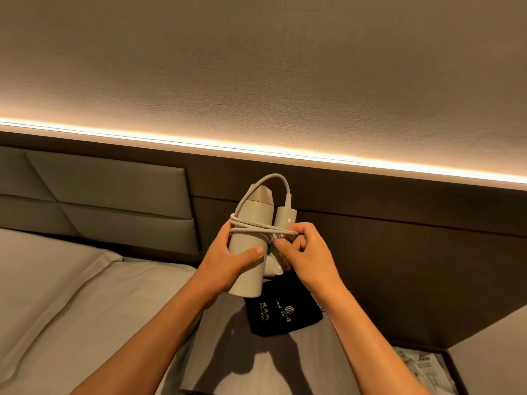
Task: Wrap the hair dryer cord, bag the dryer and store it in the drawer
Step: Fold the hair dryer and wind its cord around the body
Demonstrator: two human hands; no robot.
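Note:
I hold a beige hair dryer (251, 223) upright in front of the dark wall panel. My left hand (228, 258) grips its barrel from the left, thumb across the front. Its pale cord (256, 228) runs in a few turns around the barrel and loops over the top to the folded handle (285, 218). My right hand (305, 252) pinches the cord beside the handle. Below the dryer, a black drawstring bag (285, 315) with white lettering lies flat on the grey nightstand top (256, 360). No drawer can be made out.
A bed with a light sheet (71, 295) and padded headboard (108, 195) lies to the left. A lit strip (256, 149) runs along the wall. At lower right, printed papers (422, 369) lie in a recess beside a pale slanted surface (490, 352).

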